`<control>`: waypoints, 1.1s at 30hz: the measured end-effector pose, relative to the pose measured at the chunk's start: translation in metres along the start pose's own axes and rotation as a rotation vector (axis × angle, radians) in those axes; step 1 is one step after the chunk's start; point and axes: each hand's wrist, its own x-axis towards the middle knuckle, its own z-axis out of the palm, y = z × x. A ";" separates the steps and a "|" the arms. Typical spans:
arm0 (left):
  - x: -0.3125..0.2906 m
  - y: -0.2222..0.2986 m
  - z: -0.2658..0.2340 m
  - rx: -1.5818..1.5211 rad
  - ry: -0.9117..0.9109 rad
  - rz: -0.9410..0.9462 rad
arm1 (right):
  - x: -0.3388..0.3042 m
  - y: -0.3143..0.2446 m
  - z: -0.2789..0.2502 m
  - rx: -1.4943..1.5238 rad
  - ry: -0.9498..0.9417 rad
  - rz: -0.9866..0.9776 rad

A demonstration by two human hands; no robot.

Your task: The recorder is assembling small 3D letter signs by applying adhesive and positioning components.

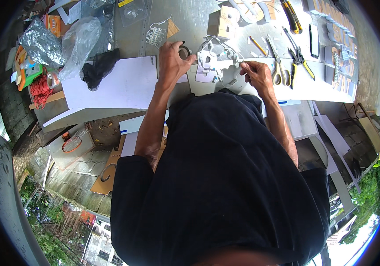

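My left hand is curled about a small roll of tape, which sits between its forefinger and thumb. The thumb tip reaches the edge of a tangle of white wire with small light modules. My right hand is closed, thumb and forefinger pinched at the right side of this tangle; a wire appears to be between them, though too small to see clearly. Beneath the wires lies a pale cut-out letter piece. Behind it stands a wooden block-like letter with a white front.
Scissors, pliers, a pencil and a yellow utility knife lie to the right. Further right are rows of raised letters. White boards, plastic bags and red cord occupy the left.
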 end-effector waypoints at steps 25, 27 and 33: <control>-0.051 0.066 -0.066 -1.170 -0.472 0.058 | -0.057 -0.095 0.006 -0.065 -0.047 -0.474; -0.054 0.066 -0.065 -1.150 -0.481 0.047 | -0.063 -0.096 0.007 -0.108 -0.024 -0.522; -0.054 0.066 -0.064 -0.962 -0.430 -0.002 | -0.066 -0.102 -0.004 -0.138 -0.024 -0.639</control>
